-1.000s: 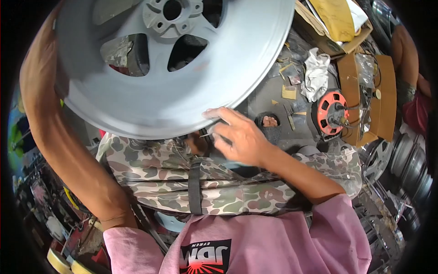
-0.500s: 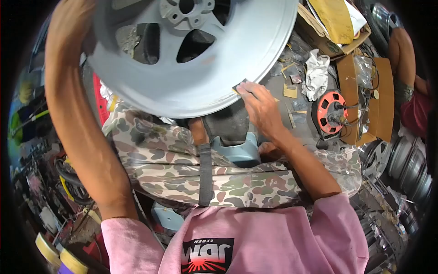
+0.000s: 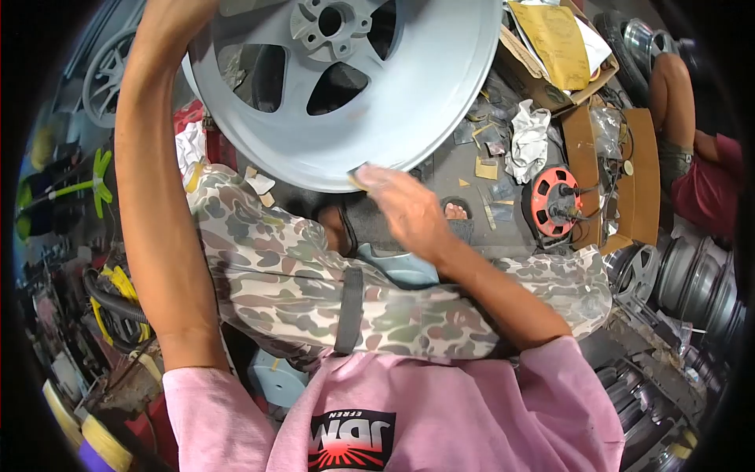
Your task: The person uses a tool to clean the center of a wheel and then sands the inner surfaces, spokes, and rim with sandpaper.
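A large grey alloy wheel (image 3: 346, 141) with wide spokes and a hub with bolt holes tilts in front of my knees, its top cut off by the frame. My right hand (image 3: 409, 208), slightly blurred, pinches a small dark piece of sandpaper (image 3: 360, 171) against the wheel's near rim. Up at the wheel's far left edge is my left hand (image 3: 174, 14); its fingers are hidden beyond the frame's top, so their grip does not show.
A red cable reel (image 3: 554, 202), a white crumpled cloth (image 3: 528, 141) and an open cardboard box (image 3: 638, 185) lie to the right. Paper scraps (image 3: 486, 167) litter the floor. More wheels (image 3: 692, 271) stand farther right, near another person's leg (image 3: 671, 102). A light-blue stool (image 3: 405, 266) is between my legs.
My right hand has slid left along the near rim with the sandpaper. The wheel sits slightly higher and to the right in view, as my view has shifted.
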Demonstrator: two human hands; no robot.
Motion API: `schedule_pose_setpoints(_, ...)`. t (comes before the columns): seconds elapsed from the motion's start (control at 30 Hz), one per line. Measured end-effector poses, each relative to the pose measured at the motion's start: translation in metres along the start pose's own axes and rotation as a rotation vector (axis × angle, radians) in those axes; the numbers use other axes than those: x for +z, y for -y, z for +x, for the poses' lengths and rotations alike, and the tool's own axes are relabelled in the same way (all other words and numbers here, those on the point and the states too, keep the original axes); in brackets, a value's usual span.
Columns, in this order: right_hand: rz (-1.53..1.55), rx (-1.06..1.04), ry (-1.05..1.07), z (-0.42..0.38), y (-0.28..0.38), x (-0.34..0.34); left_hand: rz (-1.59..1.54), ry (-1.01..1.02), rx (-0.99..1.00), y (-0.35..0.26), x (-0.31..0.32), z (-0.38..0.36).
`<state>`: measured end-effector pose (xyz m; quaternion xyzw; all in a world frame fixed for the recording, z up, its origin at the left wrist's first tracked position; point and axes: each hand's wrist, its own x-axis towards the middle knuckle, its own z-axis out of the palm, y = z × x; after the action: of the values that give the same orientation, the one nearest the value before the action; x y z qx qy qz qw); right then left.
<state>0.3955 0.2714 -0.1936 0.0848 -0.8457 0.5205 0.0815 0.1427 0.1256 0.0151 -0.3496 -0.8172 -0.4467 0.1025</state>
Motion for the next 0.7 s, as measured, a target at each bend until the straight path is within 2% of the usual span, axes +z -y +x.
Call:
schedule_pose_setpoints(0.07,-0.377,-0.118,-0.024,-0.006,-0.052,-0.012,0.003,-0.057,-0.005,-0.003,0.002,-0.003)
schedule_pose_setpoints(0.1,-0.493,-0.022,-0.040,0.001,-0.055,-0.020,0.001,-0.061,0.001,-0.004,0.002,-0.002)
schedule_pose_setpoints(0.13,-0.498,-0.026,-0.044,0.001,-0.050,-0.016,-0.018,-0.040,-0.020,-0.003,0.003,0.000)
schedule_pose_setpoints(0.2,-0.333,-0.038,-0.001,0.001,-0.025,0.006,-0.039,-0.021,-0.036,-0.004,0.003,0.002)
schedule_pose_setpoints(0.23,-0.061,0.009,-0.022,0.012,0.018,0.009,-0.025,-0.030,-0.038,-0.005,0.003,0.001)
schedule_pose_setpoints(0.27,0.060,0.045,-0.044,0.023,0.052,0.010,-0.010,-0.036,-0.043,-0.006,0.003,0.000)
schedule_pose_setpoints(0.33,0.154,-0.023,-0.070,0.027,0.056,0.013,0.004,-0.045,-0.039,-0.004,0.002,-0.001)
schedule_pose_setpoints(0.43,-0.310,-0.074,0.006,-0.002,-0.030,-0.002,0.017,-0.039,-0.070,0.009,-0.004,0.008)
schedule_pose_setpoints(0.47,-0.314,-0.074,0.009,-0.003,-0.026,0.001,0.029,-0.018,-0.119,0.012,-0.005,0.008)
schedule_pose_setpoints(0.53,-0.339,0.009,-0.073,-0.004,-0.008,0.021,0.012,-0.040,-0.084,0.008,-0.002,0.007)
schedule_pose_setpoints(0.57,-0.203,0.008,-0.088,0.008,0.032,0.027,-0.001,-0.059,-0.047,0.006,0.000,0.007)
schedule_pose_setpoints(0.6,-0.053,-0.093,-0.162,0.020,0.054,0.041,-0.009,-0.051,-0.048,0.006,0.000,0.006)
schedule_pose_setpoints(0.63,0.078,-0.078,-0.240,0.032,0.080,0.050,0.012,-0.046,-0.047,0.009,-0.003,0.006)
schedule_pose_setpoints(0.67,0.157,-0.074,-0.267,0.036,0.092,0.048,0.038,-0.048,-0.041,0.013,-0.007,0.008)
schedule_pose_setpoints(0.7,0.075,-0.134,-0.241,0.030,0.076,0.048,0.005,-0.028,-0.071,0.018,-0.010,0.008)
